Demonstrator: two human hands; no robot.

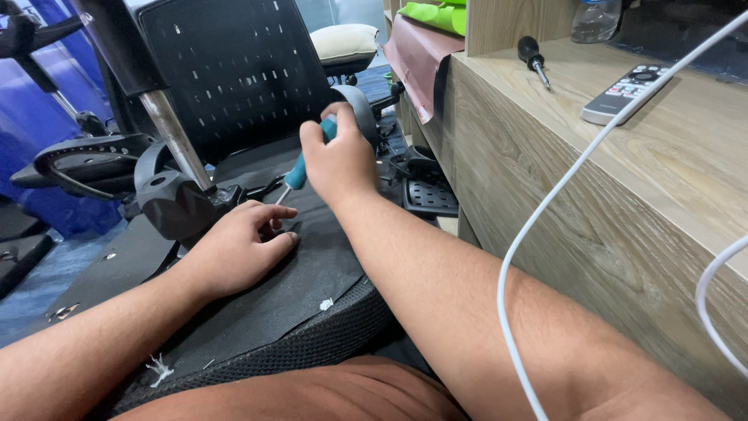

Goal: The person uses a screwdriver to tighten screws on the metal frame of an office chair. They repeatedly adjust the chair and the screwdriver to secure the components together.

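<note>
An upturned black office chair lies in front of me, its fabric-covered seat underside (257, 296) facing up and its mesh backrest (234, 70) behind. My right hand (339, 156) grips a teal-handled screwdriver (299, 170) whose tip points down at the seat underside. My left hand (238, 245) rests flat on the fabric next to the tip, fingers beside the shaft. A chrome gas-lift column (175, 136) rises from the black mechanism (175, 199) just left of the hands.
A wooden desk (592, 195) stands close on the right, carrying a black screwdriver (534, 58), a grey remote control (627, 93) and a clear bottle (596, 19). A white cable (545, 210) hangs across the desk front. Chair armrest (86, 160) and blue objects lie at left.
</note>
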